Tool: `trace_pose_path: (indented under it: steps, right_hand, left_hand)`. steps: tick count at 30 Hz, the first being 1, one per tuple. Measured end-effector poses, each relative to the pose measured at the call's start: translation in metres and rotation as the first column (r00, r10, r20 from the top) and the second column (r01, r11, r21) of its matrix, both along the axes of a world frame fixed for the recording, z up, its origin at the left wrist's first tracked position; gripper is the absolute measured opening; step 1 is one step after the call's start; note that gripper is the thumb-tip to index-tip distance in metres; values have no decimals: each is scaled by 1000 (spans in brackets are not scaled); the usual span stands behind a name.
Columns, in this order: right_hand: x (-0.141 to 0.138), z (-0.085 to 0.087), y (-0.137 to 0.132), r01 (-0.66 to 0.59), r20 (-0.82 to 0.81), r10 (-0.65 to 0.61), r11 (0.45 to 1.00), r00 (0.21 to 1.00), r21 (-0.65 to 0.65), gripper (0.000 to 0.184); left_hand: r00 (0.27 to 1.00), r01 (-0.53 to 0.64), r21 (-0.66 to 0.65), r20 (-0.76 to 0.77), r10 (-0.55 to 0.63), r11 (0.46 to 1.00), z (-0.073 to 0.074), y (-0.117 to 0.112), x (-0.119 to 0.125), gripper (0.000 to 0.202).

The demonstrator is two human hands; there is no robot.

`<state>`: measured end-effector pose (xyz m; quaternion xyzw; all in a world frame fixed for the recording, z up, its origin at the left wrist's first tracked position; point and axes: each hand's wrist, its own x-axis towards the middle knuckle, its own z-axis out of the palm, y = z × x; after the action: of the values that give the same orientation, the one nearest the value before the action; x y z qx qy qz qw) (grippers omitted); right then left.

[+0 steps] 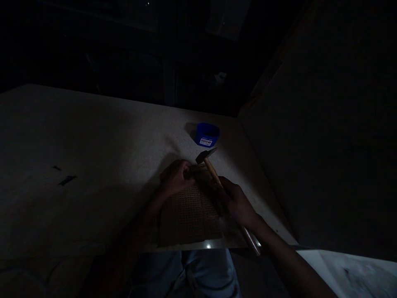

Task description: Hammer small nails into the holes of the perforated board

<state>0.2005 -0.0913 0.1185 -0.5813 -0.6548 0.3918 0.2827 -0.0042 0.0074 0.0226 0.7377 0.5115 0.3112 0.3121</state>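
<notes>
My right hand (238, 203) is closed around the wooden handle of a hammer (213, 170). The hammer's dark metal head is raised at the far end, near my left hand (177, 181). The fingers of my left hand are curled together at the back edge of a brown, cardboard-like sheet (190, 215); what they pinch is too dark to make out. Rows of small dark marks or holes cover the sheet's middle. A thin pale strip (198, 167) runs beside my left fingertips, under the hammer head.
A blue plastic bin (207, 135) with a white label stands behind the hammer. Two small dark pieces, one a flat strip (67, 180), lie on the left of the pale tabletop (102, 136). A dark upright panel (325, 136) borders the right side. The light is very dim.
</notes>
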Motion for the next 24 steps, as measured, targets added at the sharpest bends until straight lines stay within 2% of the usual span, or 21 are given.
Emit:
trace_pose_path:
  steps: [4, 7, 13, 18, 21, 24]
  right_hand:
    - [-2, -8, 4, -36, 78, 43, 995, 996, -90, 29]
    - [-2, -5, 7, -49, 120, 67, 988, 991, -146, 29]
    - [-1, 5, 6, -33, 83, 37, 998, 996, -51, 33]
    - [-1, -1, 9, -74, 85, 84, 990, 993, -118, 28]
    - [3, 6, 5, -47, 22, 48, 998, 999, -46, 28]
    - [7, 15, -4, 11, -116, -11, 1000, 993, -1, 27]
  left_hand:
    - [999, -8, -30, 36, 9, 1000, 1, -3, -1, 43]
    - [1000, 5, -3, 17, -5, 1000, -1, -4, -2, 38]
    - [1000, -5, 13, 3, 5, 1000, -8, -3, -4, 36]
    - [999, 23, 23, 27, -24, 999, -11, -2, -4, 34]
    - [1000, 7, 42, 2, -7, 999, -10, -2, -4, 33]
    - [999, -3, 61, -38, 6, 998, -3, -3, -3, 30]
